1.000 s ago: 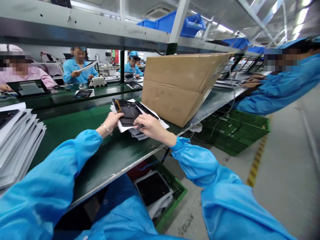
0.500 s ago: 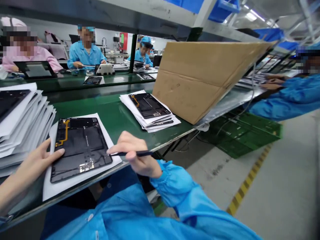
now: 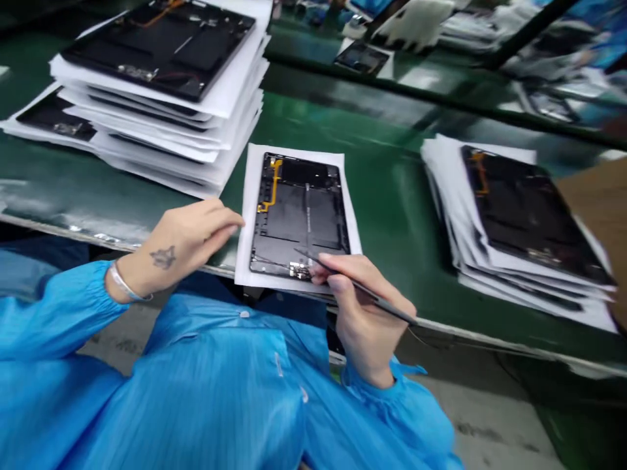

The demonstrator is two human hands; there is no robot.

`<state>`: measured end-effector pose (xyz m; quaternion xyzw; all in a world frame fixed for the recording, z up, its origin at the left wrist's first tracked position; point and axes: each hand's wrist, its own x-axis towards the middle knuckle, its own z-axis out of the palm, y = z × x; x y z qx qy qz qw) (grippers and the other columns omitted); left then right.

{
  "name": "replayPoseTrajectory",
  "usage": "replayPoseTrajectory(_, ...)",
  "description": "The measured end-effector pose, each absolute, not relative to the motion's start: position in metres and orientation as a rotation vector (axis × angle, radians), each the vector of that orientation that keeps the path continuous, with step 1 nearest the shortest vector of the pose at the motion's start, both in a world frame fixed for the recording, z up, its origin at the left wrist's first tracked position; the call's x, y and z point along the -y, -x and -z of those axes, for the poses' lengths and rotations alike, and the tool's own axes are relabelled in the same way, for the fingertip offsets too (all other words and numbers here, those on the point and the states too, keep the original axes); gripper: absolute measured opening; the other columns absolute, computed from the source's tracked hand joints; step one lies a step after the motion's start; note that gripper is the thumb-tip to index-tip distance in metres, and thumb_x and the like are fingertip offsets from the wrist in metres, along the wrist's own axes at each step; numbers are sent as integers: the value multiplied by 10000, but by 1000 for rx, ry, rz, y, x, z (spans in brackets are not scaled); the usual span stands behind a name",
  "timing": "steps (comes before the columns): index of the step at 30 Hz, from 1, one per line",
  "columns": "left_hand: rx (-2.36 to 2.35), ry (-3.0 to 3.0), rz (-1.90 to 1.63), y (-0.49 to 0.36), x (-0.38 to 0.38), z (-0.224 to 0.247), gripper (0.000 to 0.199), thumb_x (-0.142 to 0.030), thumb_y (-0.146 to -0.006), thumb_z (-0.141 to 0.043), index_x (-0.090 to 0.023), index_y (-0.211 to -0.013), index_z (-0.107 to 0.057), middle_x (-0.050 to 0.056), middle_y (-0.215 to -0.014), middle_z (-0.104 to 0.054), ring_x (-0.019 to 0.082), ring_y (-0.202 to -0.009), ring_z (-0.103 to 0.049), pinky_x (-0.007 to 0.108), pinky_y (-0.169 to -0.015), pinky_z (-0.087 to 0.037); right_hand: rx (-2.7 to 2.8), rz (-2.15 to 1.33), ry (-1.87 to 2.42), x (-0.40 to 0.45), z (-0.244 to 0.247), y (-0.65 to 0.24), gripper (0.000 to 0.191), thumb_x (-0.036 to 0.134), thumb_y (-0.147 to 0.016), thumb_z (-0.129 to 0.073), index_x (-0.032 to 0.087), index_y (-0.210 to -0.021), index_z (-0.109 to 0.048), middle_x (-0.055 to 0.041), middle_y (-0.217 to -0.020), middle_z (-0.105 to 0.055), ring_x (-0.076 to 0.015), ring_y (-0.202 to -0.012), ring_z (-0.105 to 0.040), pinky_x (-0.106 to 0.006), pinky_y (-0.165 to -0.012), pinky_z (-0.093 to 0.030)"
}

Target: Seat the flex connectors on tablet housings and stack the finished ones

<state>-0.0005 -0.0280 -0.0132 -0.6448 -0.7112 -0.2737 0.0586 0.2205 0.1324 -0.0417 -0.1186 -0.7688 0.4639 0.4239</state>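
An opened tablet back shell [image 3: 287,225], black with an orange flex cable, lies on a white paper sheet [image 3: 249,176] at the bench edge. My left hand [image 3: 189,241] is at the sheet's left edge; its thumb and fingertips come together there, apparently pinching the paper. Held like a pen in my right hand [image 3: 362,307] are black tweezers [image 3: 377,299], their thin tip over the lower part of the shell. My right fingertips are near the small metallic parts at its lower edge, partly covering that corner.
Stacked shells and paper sheets [image 3: 230,137] stand tall on the left of the green bench [image 3: 392,196]. On the right is a lower stack of shells and paper [image 3: 450,209], beside a cardboard sheet [image 3: 595,196]. A rail crosses behind, with blurred work places beyond.
My view has swung left and down. My left hand has left the shell's edge for the paper's edge. My right hand has moved the tweezers from the shell's right corner inward over its lower part.
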Motion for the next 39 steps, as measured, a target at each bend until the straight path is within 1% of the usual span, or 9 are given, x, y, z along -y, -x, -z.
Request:
replayPoseTrajectory(3,2077,2093,707,-8,27,20,199,-193,-1021,-444,-163,-1076,-633,66,-1010,-638,180,-917,-596,281,-778,-470,1966,-1112,218,-129,42,-216,241,155,-914,-650,273,-1094,-759,-26,-886,-749,-177,-780,-684,-332,-691,-552)
replayPoseTrajectory(12,2129,2463,454,-4,-3,6,158,-232,-1029,-426,-179,-949,-552,60,-993,-537,188,-855,-503,301,-688,-401,1986,-1156,193,-131,45,-210,295,112,-918,-615,268,-1134,-741,-23,-886,-720,-178,-785,-667,-336,-690,-534)
replayPoseTrajectory(17,2058,2710,272,-2,-20,-9,147,-44,-923,-456,-178,-894,-509,55,-951,-498,185,-813,-463,289,-671,-371,1967,-1164,217,-132,47,-211,293,95,-913,-616,260,-1119,-744,-24,-885,-722,-170,-789,-659,-327,-687,-527)
replayPoseTrajectory(20,2005,2754,208,-3,-24,-10,159,-38,-931,-412,-167,-911,-503,72,-981,-519,196,-824,-459,293,-684,-372,1959,-1152,258,-132,47,-212,275,116,-923,-608,265,-1110,-743,-22,-871,-722,-175,-774,-662,-336,-684,-527)
replayPoseTrajectory(22,2033,2719,264,-2,-26,-7,167,-114,-994,-375,-160,-898,-503,71,-954,-523,194,-821,-462,294,-707,-383,1982,-1126,254,-132,46,-212,262,122,-926,-605,265,-1099,-740,-22,-882,-722,-177,-782,-664,-339,-690,-531)
replayPoseTrajectory(25,2123,2623,603,3,-26,2,243,-199,-1042,-349,-162,-873,-520,44,-886,-516,166,-792,-492,269,-731,-408,2152,-1001,114,-130,45,-211,234,118,-921,-620,231,-1100,-719,-33,-920,-732,-182,-830,-659,-359,-761,-543)
replayPoseTrajectory(29,2148,2526,931,10,-22,11,241,-227,-1043,-402,-161,-898,-583,34,-888,-559,138,-799,-557,244,-758,-444,2360,-619,-92,-125,49,-208,220,142,-919,-645,197,-1127,-689,-44,-916,-755,-199,-872,-638,-363,-770,-543)
replayPoseTrajectory(32,2120,2536,967,10,-16,13,203,-235,-1032,-449,-167,-948,-621,46,-962,-596,143,-877,-597,250,-800,-472,2388,-447,-104,-122,55,-206,249,147,-916,-646,192,-1158,-679,-49,-898,-757,-213,-883,-634,-361,-736,-536)
replayPoseTrajectory(39,2128,2520,793,3,-4,8,200,-214,-1030,-447,-157,-999,-637,72,-1040,-614,152,-914,-610,268,-802,-495,2394,-413,-91,-122,59,-207,292,129,-895,-669,165,-1185,-666,-61,-911,-753,-224,-891,-624,-368,-743,-542)
